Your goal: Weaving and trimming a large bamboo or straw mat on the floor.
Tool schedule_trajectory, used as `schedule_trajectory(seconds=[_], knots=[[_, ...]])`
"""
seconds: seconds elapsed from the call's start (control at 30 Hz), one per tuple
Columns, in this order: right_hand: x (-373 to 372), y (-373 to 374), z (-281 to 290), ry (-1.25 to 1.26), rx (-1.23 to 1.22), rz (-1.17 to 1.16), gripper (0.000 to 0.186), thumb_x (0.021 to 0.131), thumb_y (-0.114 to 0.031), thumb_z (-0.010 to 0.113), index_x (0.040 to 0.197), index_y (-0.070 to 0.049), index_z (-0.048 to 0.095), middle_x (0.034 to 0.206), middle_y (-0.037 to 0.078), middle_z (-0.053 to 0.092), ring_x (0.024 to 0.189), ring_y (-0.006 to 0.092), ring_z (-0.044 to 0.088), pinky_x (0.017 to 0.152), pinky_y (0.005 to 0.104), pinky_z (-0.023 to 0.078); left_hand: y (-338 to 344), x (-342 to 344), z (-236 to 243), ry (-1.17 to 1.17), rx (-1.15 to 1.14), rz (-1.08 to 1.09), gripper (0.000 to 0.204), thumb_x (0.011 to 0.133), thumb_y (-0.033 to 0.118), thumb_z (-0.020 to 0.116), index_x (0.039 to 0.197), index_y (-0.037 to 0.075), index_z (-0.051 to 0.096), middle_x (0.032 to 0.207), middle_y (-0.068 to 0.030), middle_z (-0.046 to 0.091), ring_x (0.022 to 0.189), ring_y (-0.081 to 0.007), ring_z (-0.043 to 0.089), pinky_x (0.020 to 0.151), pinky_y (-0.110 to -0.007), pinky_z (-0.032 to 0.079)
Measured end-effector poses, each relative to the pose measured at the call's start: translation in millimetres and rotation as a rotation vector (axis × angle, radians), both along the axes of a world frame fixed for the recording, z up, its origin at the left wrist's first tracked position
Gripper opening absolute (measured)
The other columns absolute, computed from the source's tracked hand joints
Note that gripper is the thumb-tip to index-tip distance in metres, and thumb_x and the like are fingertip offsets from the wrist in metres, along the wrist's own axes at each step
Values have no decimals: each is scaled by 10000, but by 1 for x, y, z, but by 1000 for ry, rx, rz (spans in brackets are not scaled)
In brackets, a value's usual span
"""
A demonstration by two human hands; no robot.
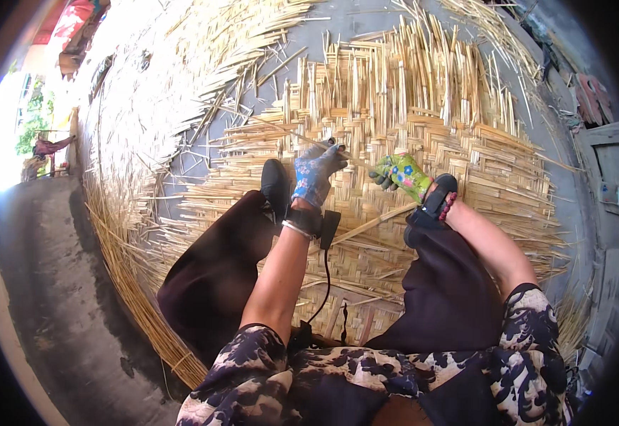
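Observation:
A woven mat of split reeds [366, 259] spreads under and ahead of me, its loose ends sticking out at the far edge and sides. My left hand [314, 174], in a blue flowered glove with dark fingertips, is closed on a thin reed strip [281, 128] just above the weave. That strip slants from the far left down toward my right hand [403, 175]. A green flowered glove covers the right hand, whose fingers are pinched round the strip's near end. Both hands are close together, between my feet. A flat, wider strip [369, 226] lies slantwise on the mat below them.
My dark shoes [275, 186] rest on the mat. A second, sunlit spread of reeds [174, 78] lies to the left, and long bundled reeds [135, 298] edge a concrete ledge [68, 298]. Grey wooden furniture [607, 163] stands at right. A black cable [326, 273] hangs from my left wrist device.

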State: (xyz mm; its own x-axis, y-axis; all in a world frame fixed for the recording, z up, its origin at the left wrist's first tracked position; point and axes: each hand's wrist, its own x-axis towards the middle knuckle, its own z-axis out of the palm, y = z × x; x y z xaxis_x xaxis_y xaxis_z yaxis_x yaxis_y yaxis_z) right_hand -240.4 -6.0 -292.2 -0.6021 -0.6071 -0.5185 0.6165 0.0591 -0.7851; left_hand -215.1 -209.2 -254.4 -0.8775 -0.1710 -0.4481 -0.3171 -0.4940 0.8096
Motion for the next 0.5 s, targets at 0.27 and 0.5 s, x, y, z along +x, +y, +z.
schedule_trajectory(seconds=[0.27, 0.5], knots=[[1, 19, 91, 117, -6, 19, 244, 813, -277, 512, 908, -76, 611, 766, 50, 619, 621, 115, 570, 495, 218, 456, 18, 12, 46, 155, 91, -78, 172, 781, 54, 553, 931, -29, 548, 822, -112, 596, 720, -174, 587, 608, -257, 504], [4, 27, 159, 171, -28, -17, 184, 788, -208, 555, 878, -63, 623, 778, 61, 620, 636, 106, 565, 509, 199, 449, 46, 25, 112, 239, 55, -181, 242, 778, 89, 579, 989, -21, 537, 855, -90, 607, 731, -157, 594, 616, -247, 494]])
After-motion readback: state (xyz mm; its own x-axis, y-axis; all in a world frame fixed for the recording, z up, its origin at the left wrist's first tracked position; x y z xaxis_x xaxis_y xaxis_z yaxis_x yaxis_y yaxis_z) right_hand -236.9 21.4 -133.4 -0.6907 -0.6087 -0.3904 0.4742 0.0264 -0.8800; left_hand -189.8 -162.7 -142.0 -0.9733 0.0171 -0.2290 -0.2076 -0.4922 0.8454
